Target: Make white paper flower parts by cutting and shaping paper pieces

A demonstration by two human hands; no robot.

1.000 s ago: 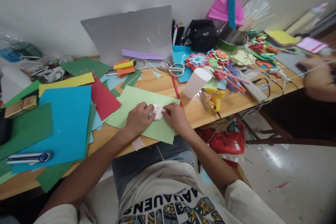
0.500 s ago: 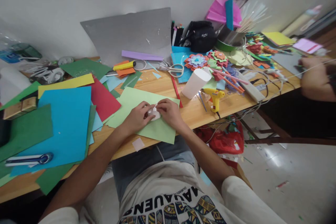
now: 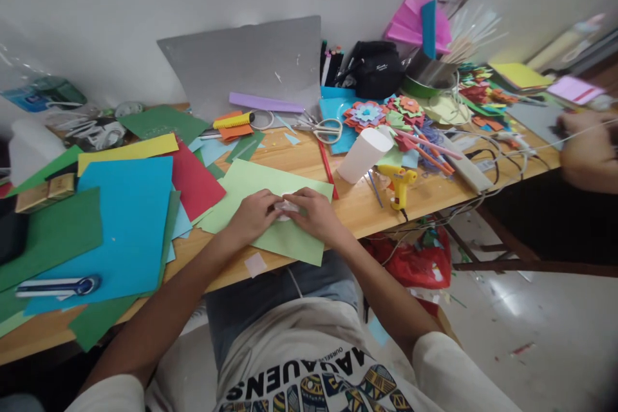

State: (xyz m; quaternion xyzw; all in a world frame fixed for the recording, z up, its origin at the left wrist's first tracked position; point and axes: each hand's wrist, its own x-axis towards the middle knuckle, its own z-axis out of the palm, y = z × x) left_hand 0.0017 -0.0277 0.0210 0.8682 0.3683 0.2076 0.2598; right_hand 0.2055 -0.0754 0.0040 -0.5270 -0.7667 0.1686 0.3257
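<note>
1 small, wrinkled, whitish piece (image 3: 286, 206), pinched by left hand (image 3: 253, 217) and right hand (image 3: 315, 215)

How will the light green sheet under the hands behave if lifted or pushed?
The light green sheet probably bends, since it looks thin. Pushed, it may slide, as it lies flat on the table; its overhanging near corner might catch.
</note>
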